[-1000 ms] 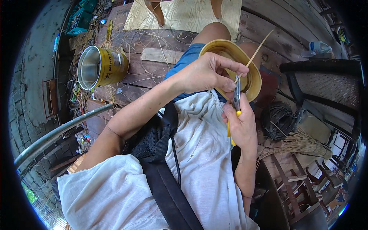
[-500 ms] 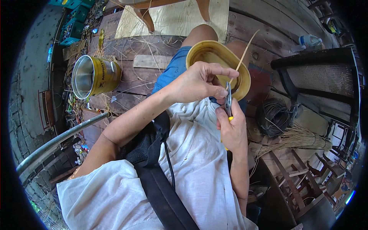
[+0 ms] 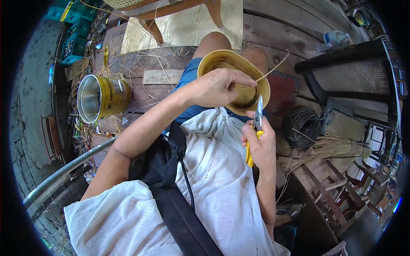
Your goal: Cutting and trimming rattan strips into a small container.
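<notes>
At the far left, a yellow metal can [image 3: 100, 97] lies on its side on the wooden plank floor [image 3: 273, 32], its open silver mouth turned toward the left rim of the view, with loose straw-coloured strands scattered around it. A flat wooden offcut [image 3: 161, 77] lies just right of the can. Below these, a grey metal rail [image 3: 64, 173] runs diagonally across the lower left. Your left forearm crosses from lower left to upper centre, above a black strap [image 3: 179, 213] that lies over your white shirt. Your left hand [image 3: 215, 87] rests over the near rim of the yellow woven basket [image 3: 235, 79], which sits on your lap against your knee; its fingers are closed narrow, pinching a thin cane strip [image 3: 273, 68] that rises from the basket toward the upper right. Just below the basket, your right hand [image 3: 258, 145] is wrapped around the yellow handles of a pair of pliers [image 3: 256, 126]; the fingers are curled shut on the handles, and the metal tip points up, ending just beside the basket's lower right rim. Whether the tip touches the rim cannot be determined. To the right of the right hand, a coil of dark wire [image 3: 302, 126] lies on the floor, with a bundle of straw fibre [image 3: 331, 147] beside it. A dark chair with a woven cane panel [image 3: 352, 74] stands at the far right, and a plastic bottle [image 3: 337, 38] lies above it.
</notes>
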Motion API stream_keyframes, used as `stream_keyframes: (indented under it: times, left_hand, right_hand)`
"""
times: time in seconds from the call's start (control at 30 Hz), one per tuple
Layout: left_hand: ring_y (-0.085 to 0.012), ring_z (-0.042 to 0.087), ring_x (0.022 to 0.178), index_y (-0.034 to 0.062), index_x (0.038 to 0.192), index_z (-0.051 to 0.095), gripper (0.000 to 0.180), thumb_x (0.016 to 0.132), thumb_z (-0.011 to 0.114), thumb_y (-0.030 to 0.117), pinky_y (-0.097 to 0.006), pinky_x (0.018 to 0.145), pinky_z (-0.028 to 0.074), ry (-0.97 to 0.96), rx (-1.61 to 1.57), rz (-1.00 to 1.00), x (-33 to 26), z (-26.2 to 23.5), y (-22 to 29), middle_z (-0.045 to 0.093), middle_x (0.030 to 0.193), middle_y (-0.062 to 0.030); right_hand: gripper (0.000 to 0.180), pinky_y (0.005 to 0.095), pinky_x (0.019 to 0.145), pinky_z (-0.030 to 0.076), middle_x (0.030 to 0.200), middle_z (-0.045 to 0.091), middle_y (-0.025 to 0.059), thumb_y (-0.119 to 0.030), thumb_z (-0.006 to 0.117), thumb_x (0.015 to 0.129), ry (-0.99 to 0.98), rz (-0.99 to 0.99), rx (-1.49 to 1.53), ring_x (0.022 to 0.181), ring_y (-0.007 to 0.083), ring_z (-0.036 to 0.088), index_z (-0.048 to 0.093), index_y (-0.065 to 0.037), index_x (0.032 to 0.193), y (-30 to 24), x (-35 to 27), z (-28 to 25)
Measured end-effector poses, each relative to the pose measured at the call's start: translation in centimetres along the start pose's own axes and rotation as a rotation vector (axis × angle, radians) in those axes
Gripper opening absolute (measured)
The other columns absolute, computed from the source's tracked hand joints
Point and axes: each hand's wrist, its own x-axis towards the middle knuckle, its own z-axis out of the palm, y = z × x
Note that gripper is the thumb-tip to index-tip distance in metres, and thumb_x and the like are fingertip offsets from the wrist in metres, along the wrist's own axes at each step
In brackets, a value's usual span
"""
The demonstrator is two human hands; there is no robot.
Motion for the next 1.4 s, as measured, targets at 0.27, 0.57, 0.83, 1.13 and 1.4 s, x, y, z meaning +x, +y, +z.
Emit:
stream_keyframes:
  times: [0.27,0.57,0.83,1.13,1.4]
  left_hand:
    - [-0.0086,0.068,0.095,-0.0019,0.123,0.070,0.029,0.095,0.065,0.001,-0.023,0.087,0.053,-0.069,-0.456,-0.364,0.2,-0.3,0.4,0.072,0.118,-0.0093]
    - [-0.0145,0.072,0.089,-0.0010,0.128,0.066,0.040,0.089,0.069,-0.007,-0.027,0.082,0.062,0.060,-1.072,-0.415,-0.2,1.1,1.1,0.073,0.103,-0.0070]
    - [-0.0145,0.072,0.083,0.0007,0.134,0.063,0.047,0.088,0.066,-0.009,-0.031,0.083,0.063,0.002,-0.949,-0.416,-0.6,1.2,1.1,0.073,0.097,-0.0080]
    - [-0.0156,0.073,0.081,0.0033,0.140,0.058,0.051,0.090,0.065,-0.008,-0.030,0.083,0.062,-0.025,-0.837,-0.419,-0.8,1.1,2.1,0.071,0.094,-0.0084]
    - [-0.0118,0.069,0.096,0.0009,0.137,0.061,0.042,0.095,0.066,-0.001,-0.026,0.086,0.055,-0.044,-0.459,-0.312,0.2,1.6,-0.3,0.069,0.120,-0.0108]
  right_hand:
    - [0.028,0.0238,0.061,0.050,0.090,0.061,0.0045,-0.007,0.060,0.097,-0.045,-0.037,0.022,0.069,0.0095,0.060,0.055,0.002,0.123,-0.5,-0.2,-0.3]
    - [0.024,0.0419,0.077,0.052,0.098,0.067,0.0184,-0.011,0.060,0.095,-0.045,-0.168,-0.323,0.084,0.0342,0.069,0.052,0.002,0.114,-0.8,-0.8,0.1]
    - [0.019,0.0472,0.080,0.049,0.094,0.064,0.0242,-0.011,0.059,0.095,-0.079,-0.129,-0.467,0.089,0.0430,0.065,0.051,0.001,0.106,-3.0,-0.1,0.4]
    - [0.017,0.0337,0.062,0.045,0.080,0.058,0.0100,-0.013,0.059,0.096,-0.040,-0.109,-0.255,0.068,0.0201,0.056,0.054,0.001,0.107,-0.4,0.4,0.8]
    - [0.017,0.0235,0.049,0.042,0.076,0.054,0.0020,-0.009,0.058,0.097,0.026,0.022,-0.088,0.055,0.0062,0.050,0.056,0.001,0.111,0.4,-0.5,0.1]
